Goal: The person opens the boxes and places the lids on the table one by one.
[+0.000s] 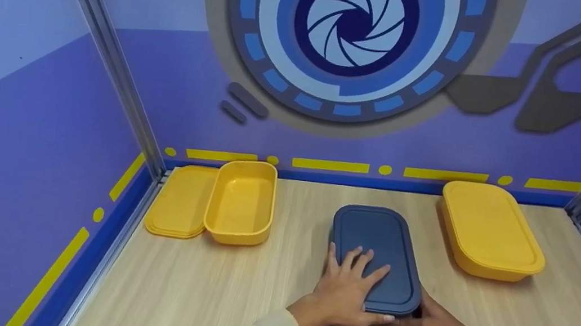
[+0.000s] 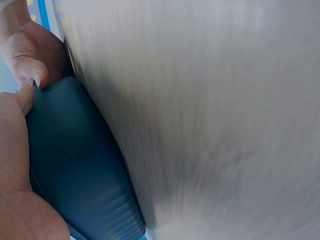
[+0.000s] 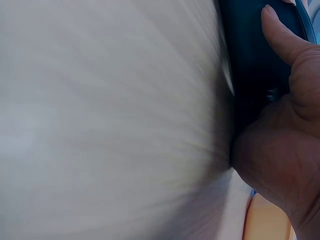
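A dark blue lidded food container [image 1: 386,233] stands on the wooden table in front of me, its lid lying flat on top. My left hand [image 1: 343,292] rests on the lid with fingers spread, its thumb reaching along the near edge. At the near right corner, my right hand [image 1: 441,323] holds the container, its thumb on the near side and its fingers mostly hidden along the right side. Both thumb tips come close together at the near edge. The left wrist view shows the container's side wall [image 2: 80,145] with ridges low down.
On the left, an open yellow container [image 1: 242,202] stands beside a yellow lid [image 1: 180,201] lying on the table. A yellow container with its lid on [image 1: 494,228] stands at the back right. Blue-purple printed panels [image 1: 167,72] wall in the back and sides.
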The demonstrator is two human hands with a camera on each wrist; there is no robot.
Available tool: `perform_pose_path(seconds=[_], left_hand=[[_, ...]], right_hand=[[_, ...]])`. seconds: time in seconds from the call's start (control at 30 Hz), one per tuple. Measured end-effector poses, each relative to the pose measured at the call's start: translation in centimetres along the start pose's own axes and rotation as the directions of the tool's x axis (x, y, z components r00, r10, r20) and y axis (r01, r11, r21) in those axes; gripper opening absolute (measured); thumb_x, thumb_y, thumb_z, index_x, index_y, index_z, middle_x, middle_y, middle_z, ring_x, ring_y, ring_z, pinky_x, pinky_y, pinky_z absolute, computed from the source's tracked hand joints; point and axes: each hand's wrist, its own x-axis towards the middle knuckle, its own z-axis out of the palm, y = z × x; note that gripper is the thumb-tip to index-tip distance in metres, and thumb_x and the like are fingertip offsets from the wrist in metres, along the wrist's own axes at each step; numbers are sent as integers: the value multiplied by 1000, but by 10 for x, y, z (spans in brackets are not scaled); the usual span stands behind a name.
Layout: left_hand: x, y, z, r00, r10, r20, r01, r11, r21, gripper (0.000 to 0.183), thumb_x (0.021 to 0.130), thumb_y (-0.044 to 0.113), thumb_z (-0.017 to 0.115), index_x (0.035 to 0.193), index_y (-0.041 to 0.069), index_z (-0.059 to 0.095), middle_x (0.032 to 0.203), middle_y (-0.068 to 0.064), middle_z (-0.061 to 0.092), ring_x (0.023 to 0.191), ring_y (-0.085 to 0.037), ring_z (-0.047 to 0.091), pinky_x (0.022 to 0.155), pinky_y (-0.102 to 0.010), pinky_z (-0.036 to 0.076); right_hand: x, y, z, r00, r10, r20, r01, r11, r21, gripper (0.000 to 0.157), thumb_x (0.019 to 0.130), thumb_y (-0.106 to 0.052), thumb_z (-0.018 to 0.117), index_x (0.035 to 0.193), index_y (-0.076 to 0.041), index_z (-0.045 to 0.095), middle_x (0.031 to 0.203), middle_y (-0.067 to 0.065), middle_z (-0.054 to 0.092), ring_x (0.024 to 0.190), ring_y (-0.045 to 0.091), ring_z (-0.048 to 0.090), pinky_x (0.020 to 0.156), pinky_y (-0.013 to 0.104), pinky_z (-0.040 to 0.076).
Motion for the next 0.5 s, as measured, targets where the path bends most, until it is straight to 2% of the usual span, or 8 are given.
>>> perform_pose_path(seconds=[0.07, 0.1, 0.17, 0.23, 0.27, 0.33, 0.4, 0.5], left_hand=[[0, -1, 0, 1000, 0, -1, 0, 1000, 2, 96, 89, 97, 28, 170, 47, 18, 177, -1, 31, 164, -29, 29, 124, -78, 23], [-1, -1, 0, 1000, 0, -3, 0, 1000, 3, 96, 89, 97, 28, 170, 46, 18, 177, -2, 31, 164, -29, 30, 123, -78, 24], [-1, -2, 0, 1000, 0, -6, 0, 1000, 5, 96, 89, 97, 28, 170, 46, 19, 177, -2, 31, 164, -29, 30, 123, -78, 24], [-1, -2, 0, 1000, -4, -10, 4, 1000, 13, 96, 89, 98, 28, 170, 46, 19, 176, -2, 32, 164, -28, 31, 123, -78, 25], [-1, -1, 0, 1000, -6, -10, 6, 1000, 15, 97, 88, 98, 28, 169, 46, 19, 176, -2, 32, 164, -28, 31, 123, -78, 25], [-1, -1, 0, 1000, -7, -6, 7, 1000, 18, 97, 88, 98, 28, 169, 47, 19, 177, -1, 31, 164, -28, 30, 123, -78, 25], [-1, -1, 0, 1000, -7, 1, 7, 1000, 15, 96, 88, 98, 28, 169, 47, 18, 177, -1, 30, 164, -28, 29, 124, -78, 24], [-1, 0, -2, 1000, -2, 10, 2, 1000, 11, 96, 88, 98, 28, 169, 48, 17, 177, -1, 29, 165, -28, 28, 124, -78, 23]], right_hand=[[1, 0, 1, 1000, -6, -1, 6, 1000, 2, 123, 92, -24, 82, 172, -27, -11, 182, 15, -11, 168, 41, -7, 128, 68, -4], [2, 0, 2, 1000, -5, -3, 5, 1000, -3, 123, 92, -25, 82, 172, -27, -11, 182, 15, -10, 168, 40, -6, 132, 63, 0], [2, 1, 3, 1000, -2, -9, 2, 1000, -9, 124, 91, -25, 83, 173, -26, -10, 182, 14, -8, 168, 39, -5, 135, 40, 11], [3, 1, 4, 1000, 0, -14, 0, 1000, -19, 124, 91, -27, 83, 173, -25, -11, 182, 14, -7, 168, 38, -4, 125, 16, 16], [3, 0, 4, 1000, 4, -18, -5, 1000, -26, 125, 90, -28, 84, 173, -25, -10, 182, 14, -6, 168, 37, -3, 118, 8, 17], [3, 0, 5, 1000, 4, -21, -5, 1000, -27, 125, 90, -28, 84, 173, -24, -11, 182, 14, -6, 168, 38, -2, 123, 14, 16], [3, -1, 5, 1000, 7, -23, -8, 1000, -26, 125, 90, -27, 84, 172, -23, -11, 182, 15, -7, 168, 39, -2, 133, 35, 12], [2, -2, 4, 1000, 13, -27, -13, 1000, -14, 124, 90, -25, 83, 173, -20, -10, 182, 17, -6, 168, 41, -1, 129, 66, -1]])
